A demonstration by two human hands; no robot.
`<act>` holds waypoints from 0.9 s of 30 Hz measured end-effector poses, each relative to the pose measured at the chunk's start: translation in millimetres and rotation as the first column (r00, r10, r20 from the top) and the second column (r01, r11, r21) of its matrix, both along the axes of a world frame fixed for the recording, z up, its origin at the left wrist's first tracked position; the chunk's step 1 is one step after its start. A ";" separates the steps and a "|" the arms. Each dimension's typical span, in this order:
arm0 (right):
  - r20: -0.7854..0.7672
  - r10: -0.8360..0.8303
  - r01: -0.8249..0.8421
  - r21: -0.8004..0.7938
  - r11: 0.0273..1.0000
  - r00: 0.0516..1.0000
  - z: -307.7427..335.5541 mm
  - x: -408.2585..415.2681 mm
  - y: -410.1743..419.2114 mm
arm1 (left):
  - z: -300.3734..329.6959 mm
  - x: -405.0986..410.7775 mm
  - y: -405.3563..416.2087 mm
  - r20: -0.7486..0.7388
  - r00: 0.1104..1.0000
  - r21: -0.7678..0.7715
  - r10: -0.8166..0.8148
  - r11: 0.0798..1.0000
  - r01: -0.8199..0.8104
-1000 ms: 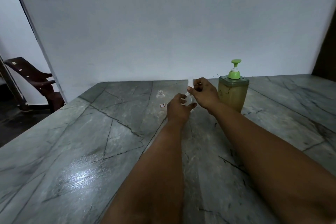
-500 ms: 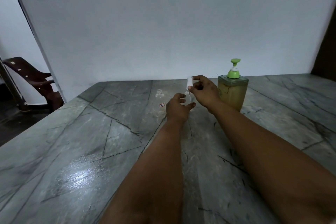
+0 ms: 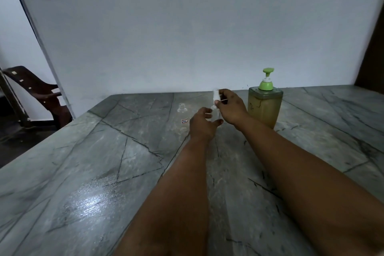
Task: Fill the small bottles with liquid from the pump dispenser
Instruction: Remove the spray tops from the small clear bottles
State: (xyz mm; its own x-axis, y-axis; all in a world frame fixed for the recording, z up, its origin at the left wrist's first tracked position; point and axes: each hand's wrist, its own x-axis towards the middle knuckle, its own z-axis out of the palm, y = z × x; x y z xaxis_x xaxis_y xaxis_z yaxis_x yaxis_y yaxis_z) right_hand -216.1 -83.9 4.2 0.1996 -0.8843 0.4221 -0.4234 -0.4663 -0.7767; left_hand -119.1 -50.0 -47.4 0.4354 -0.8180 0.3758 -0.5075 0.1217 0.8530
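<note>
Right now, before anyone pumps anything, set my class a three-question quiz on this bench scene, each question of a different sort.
1. True or false: the loose clear bottle standing left of the hands has its cap off.
2. Multiple choice: the pump dispenser stands (A) left of both hands, (B) right of both hands, (C) between them.
3. Short answer: what does the right hand pinch, and what does the left hand hold?

Key
1. True; its threaded neck is bare.
2. B.
3. The right hand pinches a small white cap, seemingly a spray top; the left hand holds the second small bottle on the stone table.
</note>
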 end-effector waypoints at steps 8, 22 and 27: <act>0.168 0.017 -0.008 -0.054 0.999 0.986 8.8 -2.3 -2.3 | 0.5 0.2 0.2 -0.007 1.000 0.013 -0.004 1.000 0.004; 0.484 -0.064 0.157 -0.155 0.975 0.873 55.5 -5.6 9.9 | -1.8 -0.4 0.2 0.098 0.995 0.045 0.026 0.999 -0.031; 0.605 -0.018 0.133 -0.146 0.980 0.796 86.7 -31.1 26.7 | 4.0 -4.5 8.0 0.110 0.992 0.004 0.064 0.998 -0.065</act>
